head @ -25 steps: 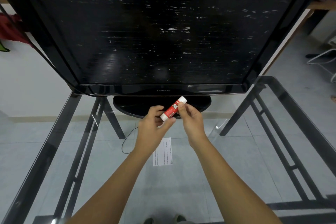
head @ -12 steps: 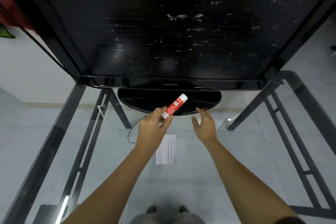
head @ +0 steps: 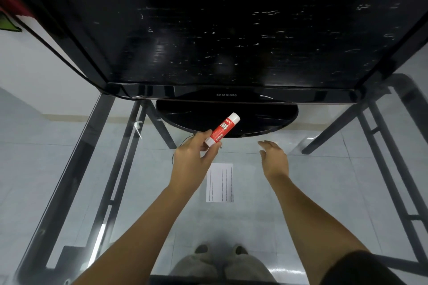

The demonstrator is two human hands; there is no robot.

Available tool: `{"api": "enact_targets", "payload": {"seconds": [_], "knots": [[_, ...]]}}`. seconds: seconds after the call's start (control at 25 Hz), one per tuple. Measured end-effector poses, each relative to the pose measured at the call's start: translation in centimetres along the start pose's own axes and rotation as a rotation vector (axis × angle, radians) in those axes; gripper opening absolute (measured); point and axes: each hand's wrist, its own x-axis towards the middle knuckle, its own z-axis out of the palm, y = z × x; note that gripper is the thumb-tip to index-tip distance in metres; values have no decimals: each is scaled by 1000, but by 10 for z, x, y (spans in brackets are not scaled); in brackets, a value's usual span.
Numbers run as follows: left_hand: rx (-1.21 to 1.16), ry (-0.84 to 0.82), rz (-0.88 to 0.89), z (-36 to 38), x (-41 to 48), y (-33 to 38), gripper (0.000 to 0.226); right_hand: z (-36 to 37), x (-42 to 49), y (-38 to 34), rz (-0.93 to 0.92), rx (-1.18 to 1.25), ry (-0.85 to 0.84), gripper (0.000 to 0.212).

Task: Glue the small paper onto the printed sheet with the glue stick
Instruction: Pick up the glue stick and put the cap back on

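- Glue stick [head: 222,132] sits just above the frame's centre, tilted, pinched at its lower white end by the left hand [head: 193,156]; the rest sticks up free over the dark monitor base [head: 227,118].
- Such an end-only pinch could, I judge, let the stick swing or drop onto the glass table [head: 69,169].
- Whether a cap is on the stick's upper white end is hard to make out; rubbed capped, it would leave no glue.
- Printed sheet [head: 220,185] lies flat, loose, below centre between the forearms; unpinned, it could skate on the glass.
- Right hand [head: 274,159], right of centre, is spread and holds nothing.
- No small paper shows anywhere; it may be out of view.
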Motion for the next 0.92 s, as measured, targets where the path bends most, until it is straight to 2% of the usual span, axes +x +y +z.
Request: {"api": "enact_targets", "payload": {"seconds": [0.12, 0.2, 0.36, 0.44, 0.64, 0.92], "knots": [[-2, -12, -11, 1, -1, -3, 43, -10, 3, -7, 3, 80, 30, 34], [-11, -12, -4, 0, -1, -5, 43, -23, 4, -19, -37, 217, 77, 33], [-67, -1, 50, -2, -1, -4, 40, -65, -9, -52, -73, 757, 62, 33], [-110, 4, 80, -2, -1, 0, 40, -84, -20, -64, -88, 933, 47, 28], [-139, -16, 168, -6, -5, 8, 40, -109, -42, -79, -157, 1007, 20, 22], [-96, -54, 264, -17, -3, 7, 41, -121, -53, -84, -231, 945, -46, 22]]}}
